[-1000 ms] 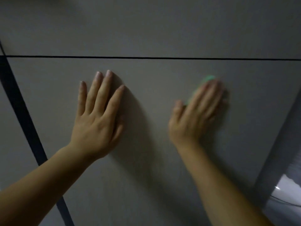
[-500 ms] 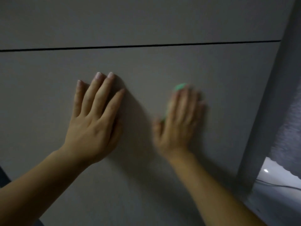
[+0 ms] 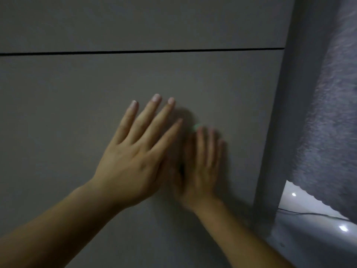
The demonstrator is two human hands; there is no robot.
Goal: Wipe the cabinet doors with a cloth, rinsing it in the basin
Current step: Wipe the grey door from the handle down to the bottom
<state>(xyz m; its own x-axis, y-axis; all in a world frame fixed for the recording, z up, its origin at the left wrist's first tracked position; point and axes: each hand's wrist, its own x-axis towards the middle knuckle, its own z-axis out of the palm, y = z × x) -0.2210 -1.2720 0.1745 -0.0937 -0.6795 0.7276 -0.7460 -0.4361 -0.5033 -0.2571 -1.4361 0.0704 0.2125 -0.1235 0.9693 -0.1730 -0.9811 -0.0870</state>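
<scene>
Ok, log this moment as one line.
step: wiping | left hand: flat on cabinet door | right hand: pressing green cloth on door, blurred

Smooth and matt across the flat grey cabinet door [image 3: 81, 97]; soft and fuzzy on the grey napped fabric [image 3: 328, 117] at right; glossy, catching light spots, on the pale surface [image 3: 307, 206] beneath.

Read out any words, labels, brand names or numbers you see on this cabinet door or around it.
None: no text is visible.
The cabinet door is plain grey, with no label.
The green cloth, barely showing beyond the right hand, is blurred and shows no print.
The grey fabric at the right shows no tag.
</scene>
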